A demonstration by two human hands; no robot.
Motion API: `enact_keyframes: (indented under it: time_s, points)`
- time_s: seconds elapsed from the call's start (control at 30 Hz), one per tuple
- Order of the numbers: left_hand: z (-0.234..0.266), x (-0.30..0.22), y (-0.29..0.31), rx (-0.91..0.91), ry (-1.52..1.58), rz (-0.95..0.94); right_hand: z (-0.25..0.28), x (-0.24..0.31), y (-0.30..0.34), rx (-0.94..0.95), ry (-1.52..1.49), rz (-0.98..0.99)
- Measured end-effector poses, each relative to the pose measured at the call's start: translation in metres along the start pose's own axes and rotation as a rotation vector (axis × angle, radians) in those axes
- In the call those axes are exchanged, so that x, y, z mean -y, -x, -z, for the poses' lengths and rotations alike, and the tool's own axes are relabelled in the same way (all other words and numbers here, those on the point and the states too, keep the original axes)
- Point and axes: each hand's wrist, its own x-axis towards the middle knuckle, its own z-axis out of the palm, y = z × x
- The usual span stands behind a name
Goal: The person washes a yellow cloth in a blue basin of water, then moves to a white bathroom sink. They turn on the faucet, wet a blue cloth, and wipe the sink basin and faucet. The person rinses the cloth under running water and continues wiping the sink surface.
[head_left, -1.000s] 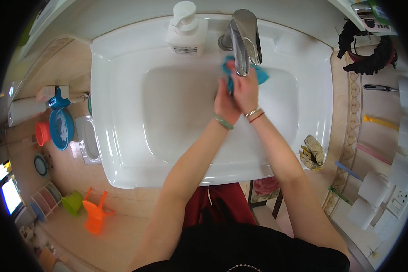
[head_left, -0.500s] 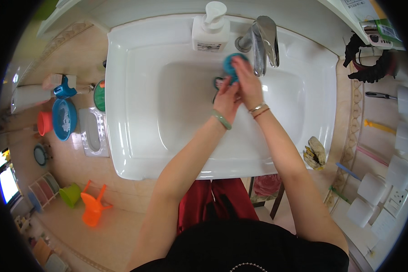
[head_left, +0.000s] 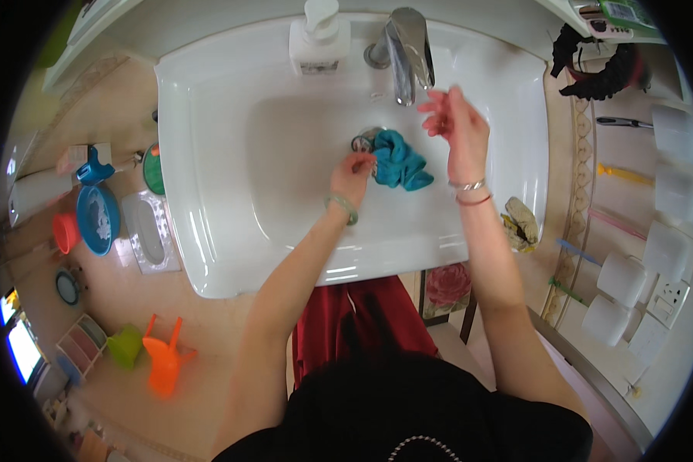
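A crumpled teal cloth (head_left: 399, 160) lies in the white sink (head_left: 223, 162). Against its left edge rests a small dark-rimmed piece with a pale pattern (head_left: 362, 144), partly covered. My left hand (head_left: 351, 179), with a green bangle at the wrist, has its fingers curled together by the cloth's left side; whatever they pinch is too small to make out. To the right of the cloth my right hand (head_left: 463, 131) is raised, fingers loosely apart and holding nothing. Its fingertips are just below and right of the chrome faucet (head_left: 406, 58).
A white pump bottle (head_left: 319, 42) stands on the sink's back ledge, left of the faucet. On the right rim lies a pale and yellow bunched cloth-like item (head_left: 520, 223). A black frilly item (head_left: 608, 73) sits at the far right. Left on the floor are a blue basin (head_left: 98, 219) and orange chair (head_left: 163, 366).
Both hands were together on the teal cloth near the faucet. The cloth now lies lower in the sink, the right hand has let go and moved right, and the left stays beside it.
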Motion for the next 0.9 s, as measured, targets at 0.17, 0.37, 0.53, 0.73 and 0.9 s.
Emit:
enact_keyframes:
  time_s: [0.17, 0.37, 0.53, 0.73, 0.9]
  points:
    - [-0.004, -0.004, -0.005, -0.153, -0.202, -0.192, -0.016, 0.035, -0.024, 0.223, 0.047, -0.064]
    - [-0.019, -0.019, 0.000, -0.150, -0.409, -0.204, -0.020, 0.030, -0.024, 0.210, 0.020, -0.040]
    - [-0.019, -0.007, -0.008, -0.228, -0.793, -0.489, -0.023, 0.044, -0.027, 0.225, 0.007, -0.054]
    - [-0.017, -0.020, -0.032, -0.189, -0.193, -0.265, -0.022, 0.040, -0.025, 0.222, -0.067, -0.068]
    - [-0.013, -0.036, -0.056, -0.168, 0.068, -0.107, -0.022, 0.045, -0.027, 0.242, -0.051, -0.097]
